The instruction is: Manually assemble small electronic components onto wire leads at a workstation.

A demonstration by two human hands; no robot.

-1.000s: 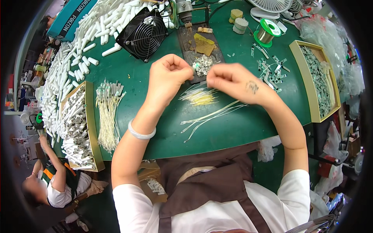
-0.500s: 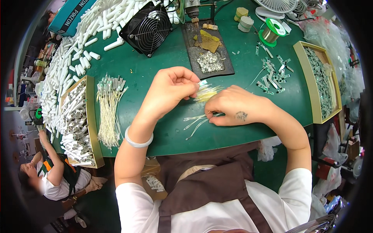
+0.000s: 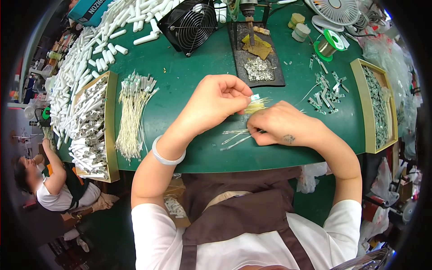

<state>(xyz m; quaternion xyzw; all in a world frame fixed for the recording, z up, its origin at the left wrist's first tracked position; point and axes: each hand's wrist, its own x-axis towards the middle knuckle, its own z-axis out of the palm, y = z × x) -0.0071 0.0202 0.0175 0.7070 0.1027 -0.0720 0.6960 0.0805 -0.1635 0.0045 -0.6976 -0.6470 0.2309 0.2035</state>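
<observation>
My left hand (image 3: 221, 101) is closed in a pinch, with a small pale green-white piece (image 3: 255, 96) at its fingertips, most likely a little circuit board. Under and between the fingertips of both hands lies a bunch of thin yellow wires (image 3: 257, 106). My right hand (image 3: 280, 123) is closed too, its thumb and forefinger pinched on thin white wires (image 3: 235, 133) whose ends stick out toward the left. Its fingers hide where the wires run. To the left lies a big bundle of pale wires (image 3: 131, 123) with small boards at the far end.
A soldering station (image 3: 251, 27) stands beyond my hands, over a dark plate (image 3: 274, 78) with solder scraps. Nearby are a black fan (image 3: 191, 28), a solder spool (image 3: 327, 46), loose small boards (image 3: 326, 94), boxes (image 3: 112, 130) at both sides and heaped white tubes (image 3: 105, 38). A co-worker (image 3: 58, 184) sits at left.
The view has shifted, so the table things appear farther right and slightly higher. Both hands keep their pinches near the yellow wires, with little change relative to them.
</observation>
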